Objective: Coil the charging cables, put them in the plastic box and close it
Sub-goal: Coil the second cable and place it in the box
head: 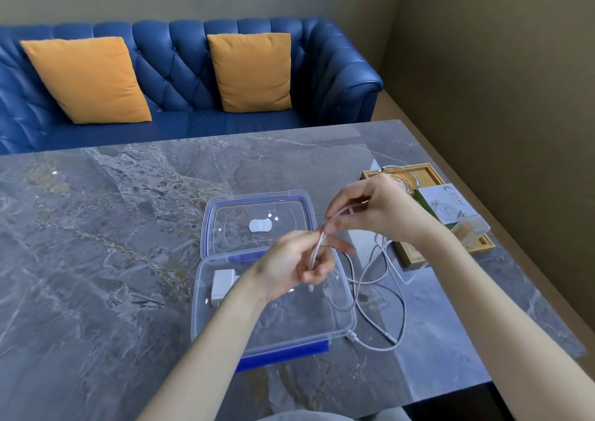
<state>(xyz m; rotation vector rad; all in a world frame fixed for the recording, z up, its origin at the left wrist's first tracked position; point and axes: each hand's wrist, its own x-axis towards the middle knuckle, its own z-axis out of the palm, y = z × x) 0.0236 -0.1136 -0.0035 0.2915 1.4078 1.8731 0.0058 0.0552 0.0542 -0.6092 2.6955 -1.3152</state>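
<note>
A clear plastic box with blue latches lies open on the marble table, its lid folded back behind it. A white charger plug sits inside at the left. My left hand hovers over the box and grips a folded bundle of white cable. My right hand is just above and to the right, pinching the same cable near its upper end. More white cable trails loose on the table to the right of the box.
A wooden tray at the right holds a glass, a green-and-white carton and a small clear container. A blue sofa with two orange cushions stands behind the table. The table's right edge runs close to the tray.
</note>
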